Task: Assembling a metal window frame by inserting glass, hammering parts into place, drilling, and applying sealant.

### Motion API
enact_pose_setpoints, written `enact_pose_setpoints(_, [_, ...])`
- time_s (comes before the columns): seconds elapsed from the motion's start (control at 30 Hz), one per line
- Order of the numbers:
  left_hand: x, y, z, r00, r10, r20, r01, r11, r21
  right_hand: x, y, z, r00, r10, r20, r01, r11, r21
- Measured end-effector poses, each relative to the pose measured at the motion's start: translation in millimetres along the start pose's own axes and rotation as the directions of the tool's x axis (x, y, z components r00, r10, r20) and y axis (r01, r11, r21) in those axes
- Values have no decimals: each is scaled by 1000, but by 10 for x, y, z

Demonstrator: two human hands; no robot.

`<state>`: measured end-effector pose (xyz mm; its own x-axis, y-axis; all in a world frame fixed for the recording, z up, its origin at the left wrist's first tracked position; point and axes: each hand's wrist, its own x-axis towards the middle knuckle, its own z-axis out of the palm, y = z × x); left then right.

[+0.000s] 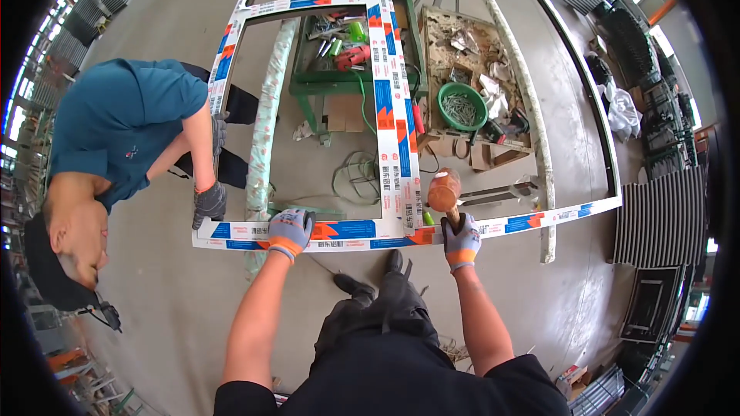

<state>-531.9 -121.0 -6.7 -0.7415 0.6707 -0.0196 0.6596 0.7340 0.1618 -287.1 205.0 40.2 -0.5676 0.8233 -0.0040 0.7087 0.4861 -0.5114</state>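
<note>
A large window frame [347, 229] wrapped in white, blue and orange printed film lies in front of me. My left hand [290, 229], in a grey and orange glove, is closed over its near bar, left of the middle post. My right hand [462, 240], gloved alike, grips the short wooden handle of a mallet [444, 189]. The mallet's round reddish-brown head points away from me, just beyond the near bar and right of the middle post. My right fingers are partly hidden by the glove's back.
At the left a co-worker [131, 123] in a teal shirt holds the frame's left side with dark gloves. Padded support rails [276, 108] run under the frame. Beyond stand a green tool cart [308, 81] and a worktable with a green bowl of screws [462, 106]. A cable [356, 177] lies coiled on the floor.
</note>
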Motion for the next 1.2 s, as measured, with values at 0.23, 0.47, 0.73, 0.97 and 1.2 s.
enact_pose_setpoints(0.23, [-8,-90,48,1000,21,-10,-22,999,-25,65,-13,149,998,1,-63,-1,1000,-12])
enact_pose_setpoints(0.47, [-45,-83,11,992,96,-81,-100,994,-49,59,84,164,997,-19,-79,20,1000,8])
enact_pose_setpoints(0.73, [-27,-29,-71,997,67,-36,-69,996,-56,38,102,150,1000,12,-26,-11,1000,11])
enact_pose_setpoints(0.97, [12,-5,-161,994,15,112,-12,999,-31,58,38,124,998,34,-55,-32,998,51])
enact_pose_setpoints(1.2, [77,148,-643,984,-16,179,21,999,-28,69,130,178,990,108,-91,-98,989,113])
